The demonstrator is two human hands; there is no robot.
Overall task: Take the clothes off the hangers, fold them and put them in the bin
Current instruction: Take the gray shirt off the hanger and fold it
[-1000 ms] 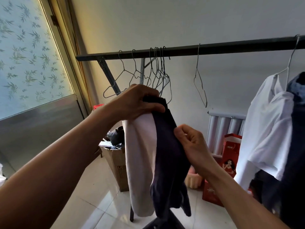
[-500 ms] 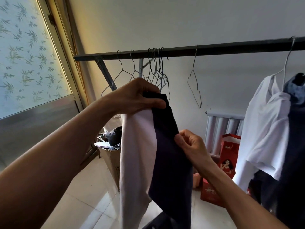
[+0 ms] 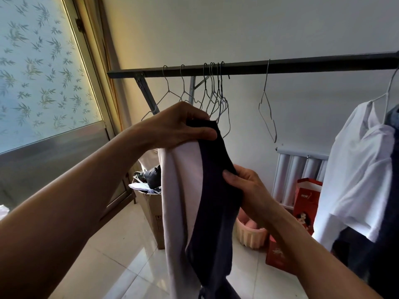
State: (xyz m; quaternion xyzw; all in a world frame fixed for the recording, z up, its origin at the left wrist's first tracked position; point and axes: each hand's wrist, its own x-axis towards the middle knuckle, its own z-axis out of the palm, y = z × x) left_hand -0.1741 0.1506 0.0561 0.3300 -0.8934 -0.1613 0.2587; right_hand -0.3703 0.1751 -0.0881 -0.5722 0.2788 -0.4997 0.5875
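Just below the rail (image 3: 302,64), the left hand (image 3: 179,126) grips the pale garment (image 3: 181,182) and dark garment (image 3: 216,208) by their tops; the right hand (image 3: 250,190) seemingly pinches the dark edge. Keep the 2 tops firm, edge taut.

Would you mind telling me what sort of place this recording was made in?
Most likely a home laundry or drying corner, perhaps an enclosed balcony: a dark clothes rail carries bare wire hangers and a white shirt, beside a frosted window, over a glossy tile floor.
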